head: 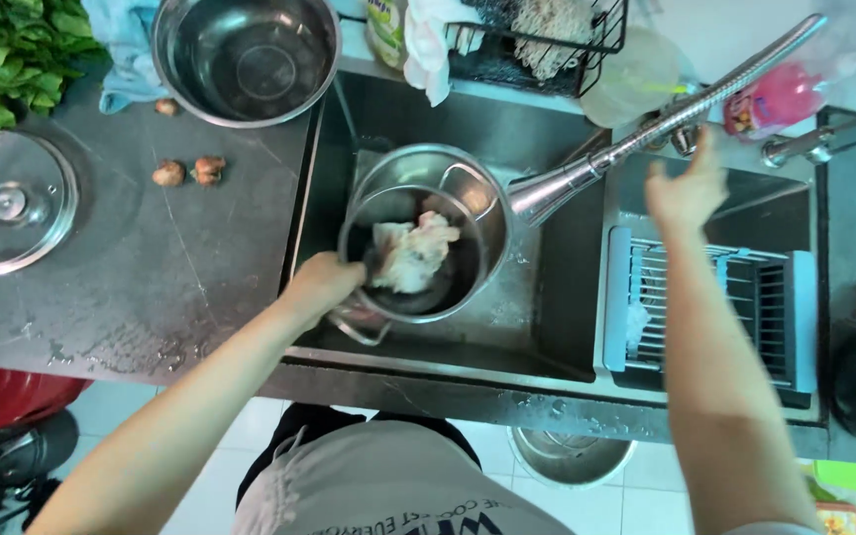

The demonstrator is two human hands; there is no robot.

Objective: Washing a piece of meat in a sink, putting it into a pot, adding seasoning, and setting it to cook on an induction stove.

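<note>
The left hand is closed around the rim of a steel pot holding pale raw meat, the pot tilted inside the sink beneath the pull-out faucet head. The right hand is raised near the faucet base, fingers loosely spread and gripping nothing. A glass lid and small mushrooms lie on the wet dark counter.

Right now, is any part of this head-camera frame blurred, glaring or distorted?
Head view: the right hand is motion-blurred near the curved metal faucet; the left hand on the round steel pot looks sharper; the top right is washed out; counter edges bow from the wide lens.
</note>
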